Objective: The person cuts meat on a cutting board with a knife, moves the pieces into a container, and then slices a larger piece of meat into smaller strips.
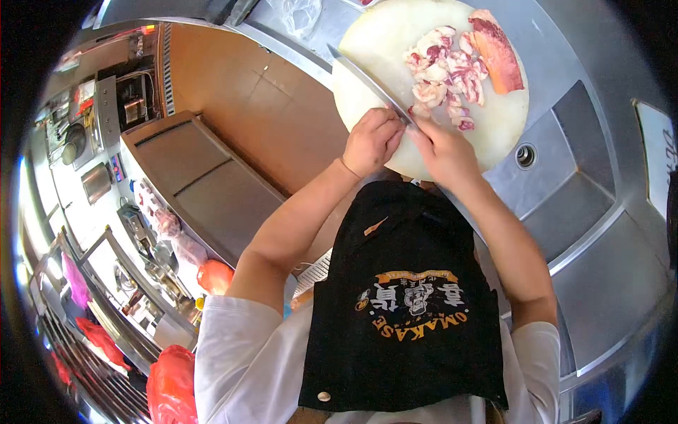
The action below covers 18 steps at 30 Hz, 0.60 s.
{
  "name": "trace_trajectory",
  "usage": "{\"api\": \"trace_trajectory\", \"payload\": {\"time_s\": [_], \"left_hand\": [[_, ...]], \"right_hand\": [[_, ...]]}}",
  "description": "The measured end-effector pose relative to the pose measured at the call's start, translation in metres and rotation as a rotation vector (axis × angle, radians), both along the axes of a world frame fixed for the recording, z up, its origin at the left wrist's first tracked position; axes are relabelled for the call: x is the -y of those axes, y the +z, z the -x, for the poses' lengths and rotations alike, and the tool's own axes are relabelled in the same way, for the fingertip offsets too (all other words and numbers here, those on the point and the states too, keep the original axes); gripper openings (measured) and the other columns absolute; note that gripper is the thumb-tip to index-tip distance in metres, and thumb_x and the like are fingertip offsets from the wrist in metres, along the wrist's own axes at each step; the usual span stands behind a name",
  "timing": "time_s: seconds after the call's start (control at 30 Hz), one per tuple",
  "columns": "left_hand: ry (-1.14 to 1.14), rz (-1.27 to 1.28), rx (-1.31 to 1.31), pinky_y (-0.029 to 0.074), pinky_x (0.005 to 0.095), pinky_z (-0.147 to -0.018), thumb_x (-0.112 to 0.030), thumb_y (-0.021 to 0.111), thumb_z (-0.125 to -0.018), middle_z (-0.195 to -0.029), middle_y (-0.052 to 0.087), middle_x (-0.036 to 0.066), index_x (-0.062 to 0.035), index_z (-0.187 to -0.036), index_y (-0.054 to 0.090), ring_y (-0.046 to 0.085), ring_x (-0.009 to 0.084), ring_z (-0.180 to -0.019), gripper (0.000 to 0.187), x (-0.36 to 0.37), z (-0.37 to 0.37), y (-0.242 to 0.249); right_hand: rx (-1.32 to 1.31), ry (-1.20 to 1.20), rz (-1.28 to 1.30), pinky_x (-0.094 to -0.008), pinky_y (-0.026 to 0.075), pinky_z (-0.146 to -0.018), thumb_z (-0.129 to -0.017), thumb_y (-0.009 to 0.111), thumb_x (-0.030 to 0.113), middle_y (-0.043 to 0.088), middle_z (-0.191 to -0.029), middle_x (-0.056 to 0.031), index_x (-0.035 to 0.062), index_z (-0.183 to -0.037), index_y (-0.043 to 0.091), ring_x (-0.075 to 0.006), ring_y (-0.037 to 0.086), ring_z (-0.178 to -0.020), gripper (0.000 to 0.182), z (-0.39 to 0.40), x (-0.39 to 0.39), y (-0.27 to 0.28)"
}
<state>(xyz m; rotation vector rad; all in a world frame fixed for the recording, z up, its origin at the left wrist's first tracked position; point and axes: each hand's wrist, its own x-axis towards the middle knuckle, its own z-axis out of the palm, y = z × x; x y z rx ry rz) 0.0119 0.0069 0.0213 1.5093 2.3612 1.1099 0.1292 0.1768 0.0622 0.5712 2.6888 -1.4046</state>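
A round white cutting board point(385, 32) lies at the upper middle of the head view. My right hand point(448, 152) is wrapped round the handle of a knife point(373, 85), whose blade points up and left across the board. Beside the blade's handle end, over the board's near edge, my left hand point(374, 139) has its fingers curled; whatever they may hold is hidden. Cut pieces of pale and red meat point(429, 92) are piled on the board beyond my right hand. At the board's right edge rests a larger slab of meat point(500, 60) with pink-orange skin.
A steel sink with a drain point(525, 156) is to the right of the board. A clear plastic bag point(295, 15) lies at the board's upper left. Farther left are a steel cabinet point(205, 177), red plastic bags point(173, 385) and racks with kitchenware.
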Motion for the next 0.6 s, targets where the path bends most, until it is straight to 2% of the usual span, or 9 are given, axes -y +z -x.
{"api": "trace_trajectory", "payload": {"time_s": [0.1,0.2,0.3,0.43,0.5,0.6], "left_hand": [[-0.025,0.020,-0.004,0.056,0.0425,-0.089,-0.002,0.076,-0.085,-0.111,0.068,0.014,-0.0026,-0.104,0.074,0.066,0.0340,-0.102,0.020,0.004,0.000,0.002],[-0.010,-0.006,-0.028,0.055,0.0426,-0.091,0.000,0.076,-0.083,-0.109,0.067,0.013,-0.0030,-0.105,0.073,0.065,0.0338,-0.102,0.022,0.007,0.002,-0.001],[0.003,-0.045,-0.027,0.055,0.0420,-0.090,0.001,0.076,-0.082,-0.109,0.067,0.012,-0.0029,-0.105,0.073,0.066,0.0336,-0.101,0.024,0.005,0.001,-0.006],[-0.027,-0.046,-0.036,0.055,0.0415,-0.090,0.001,0.076,-0.081,-0.109,0.068,0.012,-0.0026,-0.105,0.073,0.066,0.0326,-0.101,0.024,0.008,0.003,-0.007],[-0.031,-0.044,-0.032,0.055,0.0414,-0.089,0.001,0.076,-0.081,-0.110,0.068,0.012,-0.0027,-0.105,0.073,0.066,0.0322,-0.101,0.024,0.007,0.004,-0.005],[-0.025,-0.033,-0.019,0.055,0.0415,-0.090,-0.001,0.077,-0.081,-0.111,0.069,0.012,-0.0031,-0.105,0.073,0.066,0.0322,-0.101,0.024,0.008,0.002,-0.006]], "right_hand": [[-0.176,-0.122,-0.129,-0.0507,0.056,-0.074,-0.103,0.062,0.035,0.076,-0.096,-0.0186,0.0154,-0.128,0.072,-0.0395,0.073,-0.087,0.033,0.046,-0.002,-0.015],[-0.103,-0.188,-0.093,-0.0498,0.056,-0.075,-0.103,0.062,0.037,0.076,-0.098,-0.0176,0.0155,-0.128,0.073,-0.0384,0.074,-0.087,0.035,0.024,-0.020,0.019],[0.090,-0.050,-0.024,-0.0460,0.058,-0.080,-0.103,0.063,0.034,0.077,-0.105,-0.0182,0.0146,-0.130,0.072,-0.0371,0.074,-0.095,0.034,-0.041,-0.029,0.050],[0.096,-0.001,0.018,-0.0465,0.059,-0.082,-0.102,0.065,0.028,0.076,-0.105,-0.0189,0.0138,-0.132,0.070,-0.0378,0.074,-0.095,0.033,-0.079,-0.018,0.064],[0.117,0.007,0.017,-0.0456,0.058,-0.083,-0.102,0.066,0.027,0.076,-0.108,-0.0193,0.0129,-0.133,0.070,-0.0372,0.075,-0.098,0.034,-0.077,-0.013,0.057],[0.196,0.026,0.020,-0.0429,0.058,-0.087,-0.102,0.068,0.029,0.076,-0.115,-0.0184,0.0115,-0.135,0.069,-0.0350,0.075,-0.103,0.037,-0.034,-0.003,0.036]]}}
